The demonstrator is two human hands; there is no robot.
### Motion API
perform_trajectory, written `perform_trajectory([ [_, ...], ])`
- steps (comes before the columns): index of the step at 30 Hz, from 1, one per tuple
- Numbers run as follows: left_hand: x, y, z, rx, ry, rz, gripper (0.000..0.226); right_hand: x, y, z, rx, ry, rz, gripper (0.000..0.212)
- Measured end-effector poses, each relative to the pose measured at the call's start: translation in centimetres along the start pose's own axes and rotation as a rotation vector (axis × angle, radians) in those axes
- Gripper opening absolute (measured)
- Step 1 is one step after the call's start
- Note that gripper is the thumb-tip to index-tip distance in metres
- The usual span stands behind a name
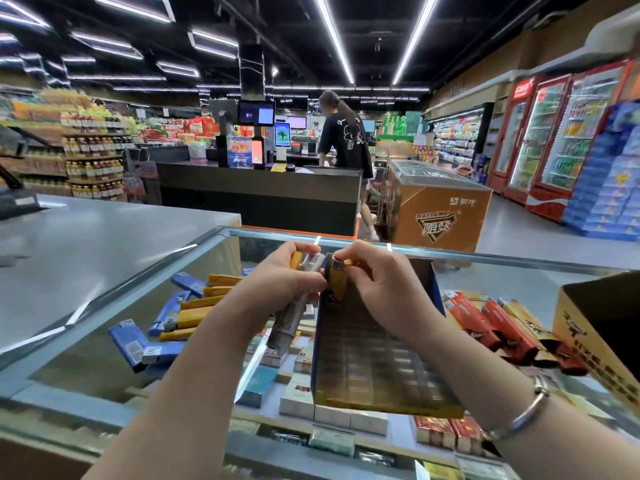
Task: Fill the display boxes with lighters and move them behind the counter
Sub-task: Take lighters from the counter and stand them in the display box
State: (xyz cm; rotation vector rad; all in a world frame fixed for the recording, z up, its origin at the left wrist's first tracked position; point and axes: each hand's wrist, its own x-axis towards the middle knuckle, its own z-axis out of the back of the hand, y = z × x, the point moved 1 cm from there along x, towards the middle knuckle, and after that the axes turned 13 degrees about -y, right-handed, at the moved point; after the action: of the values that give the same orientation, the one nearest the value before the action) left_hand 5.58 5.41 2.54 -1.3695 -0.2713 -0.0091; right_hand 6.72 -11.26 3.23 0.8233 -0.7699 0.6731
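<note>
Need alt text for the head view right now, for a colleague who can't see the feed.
Over a glass counter, the right hand sets a yellow lighter into the far end of an otherwise empty display box, while the left hand grips several more. Loose blue and yellow lighters lie to the left, red ones to the right.

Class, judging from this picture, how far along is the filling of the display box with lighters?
Barely begun. The display box looks almost empty. The right hand sets a yellow lighter into its far end; the left hand holds several more. Blue and yellow lighters and red lighters remain loose.
</note>
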Motion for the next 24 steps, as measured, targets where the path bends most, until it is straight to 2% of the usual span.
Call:
perform_trajectory([
  [5,-0.1,-0.2,-0.2,-0.007,0.009,-0.003,0.049,1.6,0.3,0.2,-0.109,0.033,0.008,0.020],
  [11,0.2,0.0,-0.1,-0.004,0.026,-0.009,0.045,2.0,-0.1,-0.3,-0.049,0.096,-0.074,0.023],
  [17,0.2,0.0,-0.3,0.017,0.007,0.001,0.047,1.4,0.0,-0.3,-0.177,0.112,0.032,0.028],
  [21,0.2,-0.2,-0.1,-0.037,-0.121,0.015,0.045,0.4,0.0,0.2,-0.263,0.172,0.084,0.041],
  [24,0.3,-0.3,0.4,-0.251,-0.215,0.063,0.036,0.2,0.4,0.7,-0.206,0.156,0.057,0.040],
])
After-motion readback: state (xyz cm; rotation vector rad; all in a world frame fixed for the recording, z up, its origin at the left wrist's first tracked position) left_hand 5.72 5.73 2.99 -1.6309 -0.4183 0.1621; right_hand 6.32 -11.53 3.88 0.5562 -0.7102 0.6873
